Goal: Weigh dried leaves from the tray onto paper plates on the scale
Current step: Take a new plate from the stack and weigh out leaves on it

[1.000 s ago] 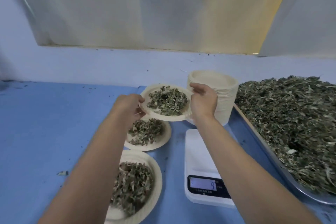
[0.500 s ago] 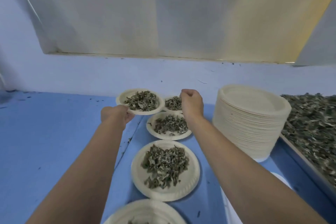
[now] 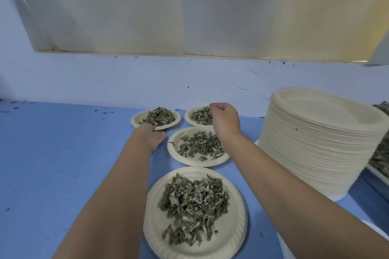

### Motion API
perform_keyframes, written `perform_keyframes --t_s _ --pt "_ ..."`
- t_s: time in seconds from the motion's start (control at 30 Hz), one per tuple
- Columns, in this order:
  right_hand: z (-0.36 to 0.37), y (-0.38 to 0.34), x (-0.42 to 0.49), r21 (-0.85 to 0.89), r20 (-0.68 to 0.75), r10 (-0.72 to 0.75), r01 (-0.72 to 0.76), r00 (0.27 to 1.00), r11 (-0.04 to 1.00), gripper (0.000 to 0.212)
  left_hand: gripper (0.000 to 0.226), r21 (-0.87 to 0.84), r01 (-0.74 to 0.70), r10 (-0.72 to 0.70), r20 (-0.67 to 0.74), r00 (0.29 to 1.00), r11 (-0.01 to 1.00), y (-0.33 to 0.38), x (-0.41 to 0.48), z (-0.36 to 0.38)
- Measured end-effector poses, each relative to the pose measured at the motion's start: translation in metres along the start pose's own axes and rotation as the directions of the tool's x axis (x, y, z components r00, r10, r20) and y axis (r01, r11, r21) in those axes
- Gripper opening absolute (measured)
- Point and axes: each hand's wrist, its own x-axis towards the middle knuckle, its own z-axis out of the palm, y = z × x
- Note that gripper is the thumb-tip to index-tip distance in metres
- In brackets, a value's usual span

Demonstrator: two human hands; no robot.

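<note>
Four paper plates of dried leaves lie on the blue table. My left hand (image 3: 150, 135) holds the near rim of the far-left plate (image 3: 136, 120), which sits on the table. My right hand (image 3: 224, 119) is curled over the far-right plate (image 3: 189, 119), and a thin leaf stem sticks out of its pinched fingers. Closer to me are the middle plate (image 3: 175, 153) and the near plate (image 3: 235, 227). The tray (image 3: 376, 171) of dried leaves (image 3: 381, 153) shows at the right edge. A white corner of the scale (image 3: 376, 226) peeks out past my right forearm.
A tall stack of empty paper plates (image 3: 322, 139) stands at the right, between the filled plates and the tray. A pale blue wall closes the back of the table. Leaf crumbs are scattered over the blue surface (image 3: 52, 164) on the left.
My left hand carried the filled plate from above the scale to the far left and set it on the table. My right hand moved over the far-right plate. The view tilted away from the scale.
</note>
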Motion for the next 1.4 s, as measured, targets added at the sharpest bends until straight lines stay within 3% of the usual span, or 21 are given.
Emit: perform_keyframes --t_s 0.07,0.13,0.23,0.3,0.43,0.67,0.9,1.0,1.1,1.27,1.4 --pt "0.001 0.001 0.000 0.005 0.004 0.004 -0.004 1.000 1.000 0.017 0.039 0.075 0.037 -0.043 0.083 0.996 0.997 0.002 -0.009 -0.002" --pt "0.002 0.002 -0.001 0.008 0.008 0.012 -0.012 1.000 1.000 0.015 0.038 0.057 0.025 -0.027 0.036 0.999 0.998 0.007 -0.006 -0.009" --pt "0.004 0.002 -0.001 0.024 0.000 0.012 -0.012 1.000 1.000 0.022 0.040 0.057 -0.119 0.124 -0.090 0.988 0.991 0.017 0.003 -0.017" --pt "0.006 0.000 0.000 0.032 -0.001 0.008 -0.008 1.000 0.999 0.021 0.040 0.011 -0.154 0.154 -0.072 0.985 0.988 0.020 0.003 -0.018" --pt "0.009 0.000 0.000 0.037 0.004 0.019 -0.019 1.000 0.999 0.018 0.043 -0.089 -0.076 0.082 0.064 0.995 0.993 0.017 -0.004 -0.012" --pt "0.015 0.004 -0.003 0.048 0.028 -0.005 0.004 1.000 0.999 0.022 0.056 -0.115 -0.023 0.046 0.204 0.978 0.993 0.015 -0.011 -0.007" --pt "0.021 0.002 -0.007 0.007 0.067 -0.003 0.003 0.998 1.000 0.019 0.064 -0.178 -0.005 0.046 0.226 0.973 0.984 0.013 -0.011 -0.005" --pt "0.021 0.001 -0.011 -0.004 0.048 -0.028 0.029 0.998 1.000 0.028 0.060 -0.180 0.008 0.032 0.221 0.975 0.984 0.014 -0.017 -0.006" --pt "0.017 -0.009 -0.018 0.014 0.084 -0.014 0.013 0.996 1.000 0.025 0.054 -0.081 -0.009 0.025 0.197 0.980 0.997 0.017 -0.033 -0.003" --pt "-0.003 -0.038 -0.054 0.028 0.160 -0.053 0.049 0.986 0.998 0.018 0.019 0.347 -0.078 -0.013 0.252 0.968 0.935 0.016 -0.093 0.015" --pt "-0.045 -0.054 -0.088 -0.170 0.170 -0.212 0.240 0.962 0.956 0.025 0.023 0.462 -0.231 0.067 0.343 0.937 0.857 0.003 -0.161 0.043"
